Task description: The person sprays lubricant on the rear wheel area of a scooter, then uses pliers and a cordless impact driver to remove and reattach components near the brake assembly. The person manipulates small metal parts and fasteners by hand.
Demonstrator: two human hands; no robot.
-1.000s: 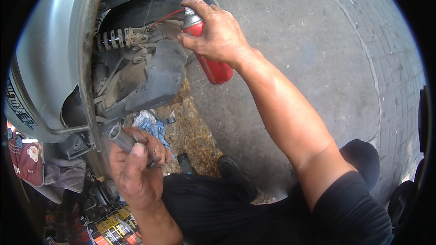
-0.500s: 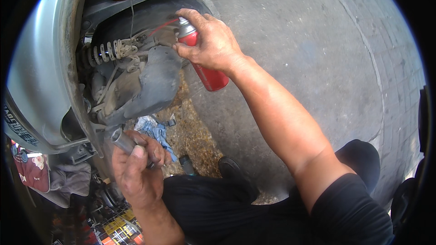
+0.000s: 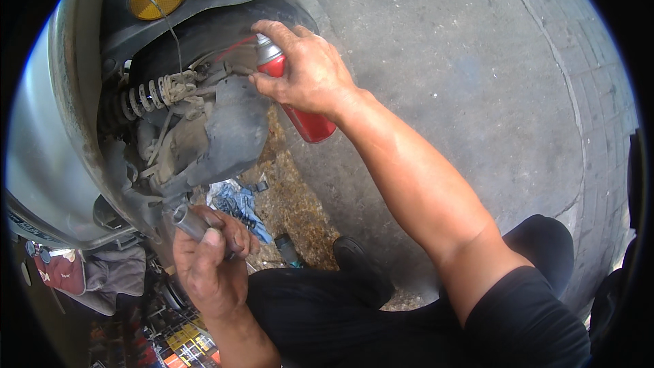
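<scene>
Gripping a red can (image 3: 308,123), upper centre, with right hand (image 3: 306,71), pinched a metal tube (image 3: 189,222), lower left, with left hand (image 3: 210,271) (grimy); perhaps risked dousing the spring (image 3: 147,97) by tilting the straw (image 3: 236,48).

Glossy metal spray can (image 3: 310,125), smooth metal socket (image 3: 191,223), matt grimy coil spring (image 3: 146,97), rough concrete ground (image 3: 436,88)
</scene>
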